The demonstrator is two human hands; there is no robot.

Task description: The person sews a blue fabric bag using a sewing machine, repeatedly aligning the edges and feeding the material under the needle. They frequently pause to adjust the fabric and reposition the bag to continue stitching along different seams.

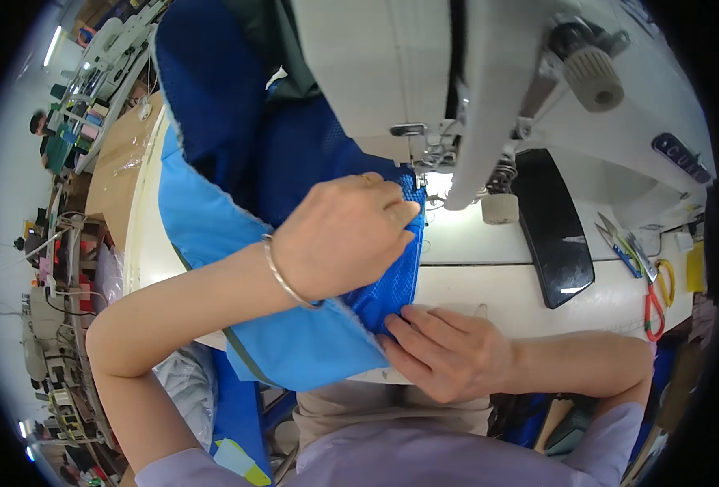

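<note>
A blue fabric piece (390, 294) lies under the sewing machine head (375, 73); its right edge meets the presser foot (421, 180). My left hand (347, 231), with a bangle at the wrist, is closed with curled fingers on this fabric just in front of the foot. Nearer to me, my right hand (449, 351) grips the fabric's lower right edge, its thumb mostly hidden. Attached light blue cloth (302, 349) spreads beneath my left forearm and hangs over the table's front edge. Dark blue cloth (213, 89) is bunched left of the machine.
On the white table (465, 294), a black flat panel (556, 227) lies right of the needle area. Scissors with red handles (653, 312) and other small cutting tools lie farther right. A cardboard box (116, 174) stands at the left. Other sewing machines and a person (51, 142) are behind it.
</note>
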